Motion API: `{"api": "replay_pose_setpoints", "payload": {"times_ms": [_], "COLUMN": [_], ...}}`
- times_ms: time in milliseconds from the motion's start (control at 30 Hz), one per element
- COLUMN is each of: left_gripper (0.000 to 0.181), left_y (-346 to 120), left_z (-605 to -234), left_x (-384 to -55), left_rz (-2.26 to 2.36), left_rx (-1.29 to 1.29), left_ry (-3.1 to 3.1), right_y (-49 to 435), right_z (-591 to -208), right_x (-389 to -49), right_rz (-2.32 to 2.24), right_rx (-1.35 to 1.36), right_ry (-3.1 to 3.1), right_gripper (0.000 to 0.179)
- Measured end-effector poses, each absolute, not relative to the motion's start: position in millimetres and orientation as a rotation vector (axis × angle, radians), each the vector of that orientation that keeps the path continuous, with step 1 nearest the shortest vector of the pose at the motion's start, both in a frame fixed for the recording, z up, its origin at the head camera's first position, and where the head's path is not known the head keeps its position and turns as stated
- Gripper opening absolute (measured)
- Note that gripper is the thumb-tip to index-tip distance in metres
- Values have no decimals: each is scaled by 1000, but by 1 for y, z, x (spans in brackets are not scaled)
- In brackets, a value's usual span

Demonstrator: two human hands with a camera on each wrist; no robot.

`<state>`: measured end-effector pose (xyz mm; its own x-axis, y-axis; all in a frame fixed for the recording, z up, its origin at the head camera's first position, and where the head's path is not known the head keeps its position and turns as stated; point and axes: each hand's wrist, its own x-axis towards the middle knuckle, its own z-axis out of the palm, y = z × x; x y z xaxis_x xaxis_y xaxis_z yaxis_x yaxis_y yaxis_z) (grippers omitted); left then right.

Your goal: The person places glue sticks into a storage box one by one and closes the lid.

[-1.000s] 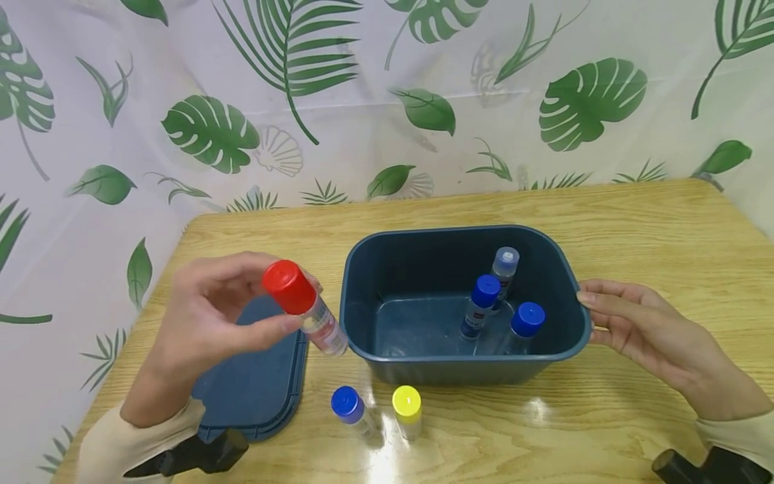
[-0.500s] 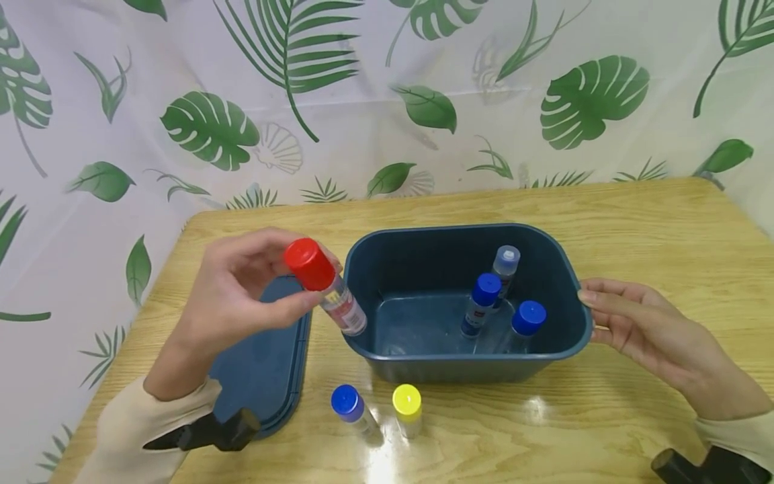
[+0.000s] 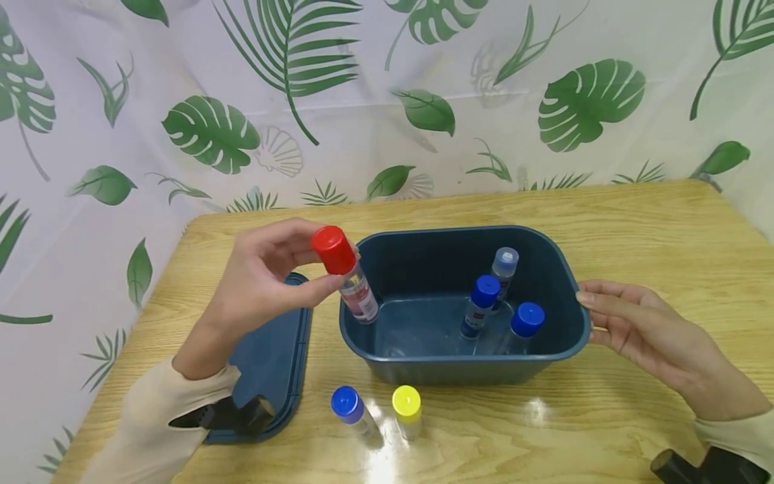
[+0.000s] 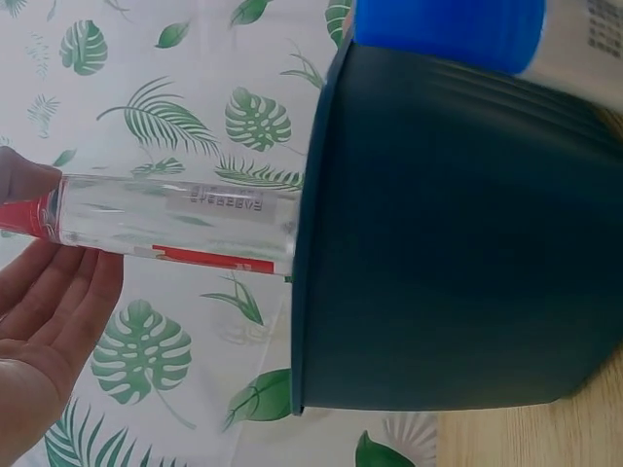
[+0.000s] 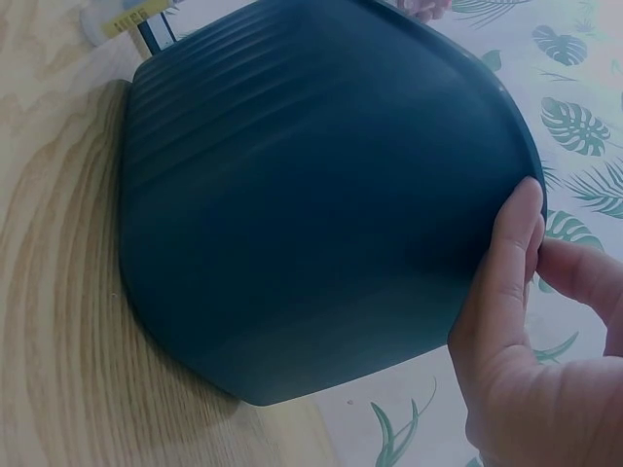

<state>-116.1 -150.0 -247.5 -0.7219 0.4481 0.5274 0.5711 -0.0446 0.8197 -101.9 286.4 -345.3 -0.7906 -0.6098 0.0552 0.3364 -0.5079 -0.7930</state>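
My left hand (image 3: 272,275) pinches a clear bottle by its red cap (image 3: 334,250) between thumb and fingers. That bottle tilts, its base over the left end of the dark blue plastic bin (image 3: 447,371). In the left wrist view, the clear bottle (image 4: 175,216) reaches right up to the bin's rim (image 4: 310,224). At the opposite end, my right hand (image 3: 653,329) pinches the rim, thumb on top and fingers outside. Inside the bin, toward its right, stand two blue-capped bottles (image 3: 478,310) and one with a translucent cap (image 3: 505,262).
On the wooden table (image 3: 514,437), in front of the bin, stand a blue-capped bottle (image 3: 351,407) and a yellow-capped bottle (image 3: 408,407). A dark blue lid (image 3: 266,376) lies to the left, partly under my left arm. Behind hangs a leaf-printed cloth (image 3: 363,87).
My left hand has carried the red-capped bottle right and away from me, from outside the bin's left end to over its rim. The right hand has stayed at the rim.
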Motion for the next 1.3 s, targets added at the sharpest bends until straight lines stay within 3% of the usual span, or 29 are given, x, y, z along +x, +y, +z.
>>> {"api": "replay_pose_setpoints", "payload": {"times_ms": [400,1300], "left_gripper": [42,45], "left_y": [-137,-114], "left_z": [-259,-285], "left_x": [-130,-145], "left_rz": [-1871,-1750], "left_rx": [-1000,-978], "left_ry": [-2244,-2396], "right_y": [288,288], "right_z": [-346,-344], "right_x": [-102,-102], "right_rz": [-2283,-2274], "right_rx": [-466,-436], "right_ry": [1078,1140], "right_gripper": [43,42]}}
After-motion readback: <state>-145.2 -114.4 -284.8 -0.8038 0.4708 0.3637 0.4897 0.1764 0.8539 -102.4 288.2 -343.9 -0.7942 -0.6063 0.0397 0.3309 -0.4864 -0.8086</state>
